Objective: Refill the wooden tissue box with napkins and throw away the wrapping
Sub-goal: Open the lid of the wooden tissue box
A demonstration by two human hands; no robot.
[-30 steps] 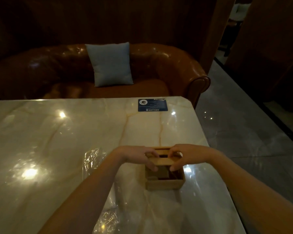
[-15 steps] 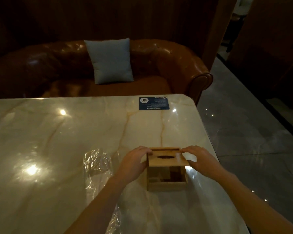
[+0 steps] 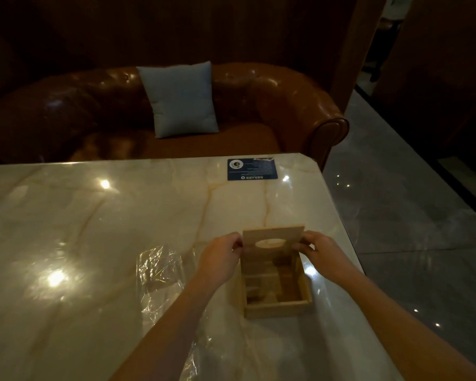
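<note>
- The wooden tissue box (image 3: 276,309) sits on the marble surface (image 3: 94,215) near its right edge, long axis running near to far; its top is uncovered; the inside is too dim to show napkins.
- The lid (image 3: 274,234), oval-slotted and tilted, stands at the box's far end; the left hand (image 3: 220,257) pinches its left edge, the right hand (image 3: 318,251) its right edge.
- Closing likely means drawing the lid nearward along that axis; both hands are equally placed.
- The clear wrapping (image 3: 160,268) lies just left of the box; the left hand is nearer it.
</note>
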